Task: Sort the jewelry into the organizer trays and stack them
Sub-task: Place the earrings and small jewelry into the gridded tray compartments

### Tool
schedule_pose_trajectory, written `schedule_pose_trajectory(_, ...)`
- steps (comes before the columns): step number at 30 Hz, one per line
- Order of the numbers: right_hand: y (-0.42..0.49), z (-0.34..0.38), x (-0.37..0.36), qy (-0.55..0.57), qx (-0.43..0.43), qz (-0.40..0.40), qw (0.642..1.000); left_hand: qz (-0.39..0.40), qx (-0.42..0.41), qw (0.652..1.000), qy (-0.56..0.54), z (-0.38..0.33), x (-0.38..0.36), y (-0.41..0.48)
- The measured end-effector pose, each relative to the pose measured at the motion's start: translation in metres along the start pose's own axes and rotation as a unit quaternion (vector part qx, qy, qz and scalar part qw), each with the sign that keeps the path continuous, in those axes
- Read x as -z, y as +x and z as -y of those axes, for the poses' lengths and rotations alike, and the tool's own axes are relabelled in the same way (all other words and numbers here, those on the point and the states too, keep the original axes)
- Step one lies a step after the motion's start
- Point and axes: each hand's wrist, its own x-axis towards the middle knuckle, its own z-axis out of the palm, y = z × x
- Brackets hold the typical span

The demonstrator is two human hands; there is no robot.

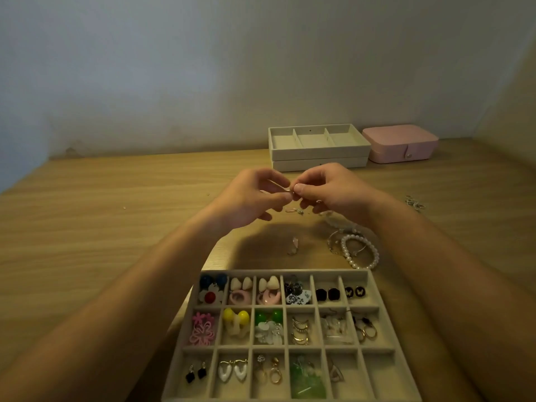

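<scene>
left hand (249, 195) and right hand (330, 190) on small metal piece (291, 190)

Head cam; fwd+down at table (87, 227); near

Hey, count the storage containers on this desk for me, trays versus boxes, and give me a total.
Beige trays: 3, the near tray, plus the upper tray stacked on the lower tray at the back
Pink box: 1
Total: 4
</scene>
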Motion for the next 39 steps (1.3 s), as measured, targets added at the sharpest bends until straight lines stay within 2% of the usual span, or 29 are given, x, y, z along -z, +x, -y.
schedule_pose_trajectory(5,-0.03,0.013,0.003,0.206,-0.034,0.038,0.977,-0.059,-0.012,0.993,-0.105,-0.026,-0.009,-0.03)
schedule_pose_trajectory(8,-0.048,0.02,0.001,0.257,-0.037,0.043,0.965,-0.072,-0.014,0.991,-0.115,-0.038,-0.01,-0.048)
schedule_pose_trajectory(11,-0.067,0.029,-0.002,0.277,-0.018,0.021,0.96,-0.075,-0.006,0.985,-0.155,-0.047,-0.011,-0.067)
schedule_pose_trajectory(15,-0.093,0.043,-0.006,0.264,0.007,-0.014,0.964,-0.074,0.019,0.962,-0.262,-0.059,-0.016,-0.093)
schedule_pose_trajectory(21,-0.123,0.055,-0.008,0.192,0.028,-0.019,0.981,-0.068,0.039,0.953,-0.293,-0.069,-0.022,-0.124)
schedule_pose_trajectory(23,-0.128,0.057,-0.006,0.158,0.026,-0.012,0.987,-0.061,0.041,0.959,-0.274,-0.072,-0.023,-0.133)
schedule_pose_trajectory(29,-0.145,0.067,-0.003,-0.018,0.033,0.024,0.999,-0.035,0.03,0.993,-0.11,-0.074,-0.024,-0.158)
schedule_pose_trajectory(34,-0.164,0.067,-0.002,-0.16,-0.016,0.142,0.977,-0.031,0.004,0.999,0.031,-0.065,-0.038,-0.168)
schedule_pose_trajectory(37,-0.172,0.058,-0.007,-0.214,-0.028,0.17,0.961,-0.008,-0.018,0.994,0.103,-0.057,-0.046,-0.172)
schedule_pose_trajectory(39,-0.175,0.051,-0.01,-0.241,-0.026,0.174,0.955,-0.004,-0.017,0.993,0.113,-0.054,-0.052,-0.174)
